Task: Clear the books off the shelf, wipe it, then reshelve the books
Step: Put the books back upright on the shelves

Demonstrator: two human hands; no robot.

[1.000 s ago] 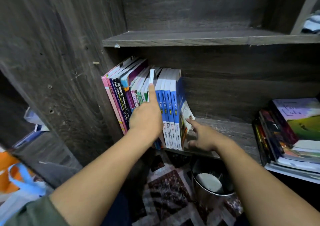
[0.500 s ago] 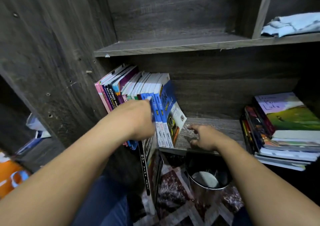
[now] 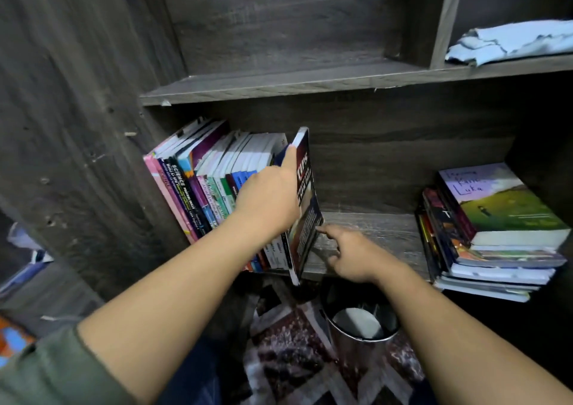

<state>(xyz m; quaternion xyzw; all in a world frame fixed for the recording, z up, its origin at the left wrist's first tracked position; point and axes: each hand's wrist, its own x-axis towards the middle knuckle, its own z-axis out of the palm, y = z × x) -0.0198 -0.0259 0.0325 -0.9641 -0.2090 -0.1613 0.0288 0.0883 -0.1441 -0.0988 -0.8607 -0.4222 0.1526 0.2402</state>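
The black paperback book (image 3: 305,187) at the left hand (image 3: 266,200) carries white lettering on its cover. Left of that hand, the row of upright books (image 3: 198,184) shows pink, black, purple, green and blue spines, with white page edges. The grey-brown wooden shelf (image 3: 372,234) beneath the right hand (image 3: 356,255) has streaky grain. Right of that hand, the top cover of the stacked books (image 3: 496,200) is lilac above green. Below both hands lies a dark red, white and black geometric rug (image 3: 294,342). Above and to the right is a pale blue cloth (image 3: 511,41).

We find upright books (image 3: 210,187) at left on the shelf (image 3: 372,228), a stack (image 3: 496,243) at right, a bin (image 3: 359,330) below, cloth (image 3: 511,41) above right.
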